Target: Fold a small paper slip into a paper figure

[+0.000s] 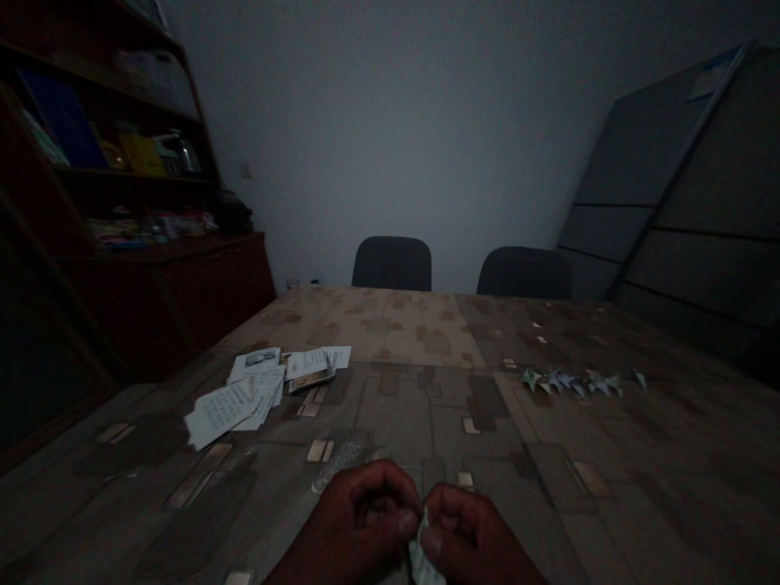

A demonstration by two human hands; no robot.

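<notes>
Close to the bottom of the view, my left hand (364,513) and my right hand (474,532) meet over the table. A small piece of pale, folded paper (425,565) is pinched between them. My right thumb and fingers press on its upper part, and my left thumb and forefinger close at its left edge. Much of the paper is hidden by the fingers, and dim light hides its folds. Further off to the right stands a row of several small folded paper figures (573,383), pale green, blue and white, with pointed tips.
Printed paper slips (235,410) lie fanned out at the left, beside a small stack of picture cards (309,367). A patterned cloth covers the table (402,325). Two dark chairs (392,262) stand behind it. A wooden shelf cabinet (171,284) is at the left.
</notes>
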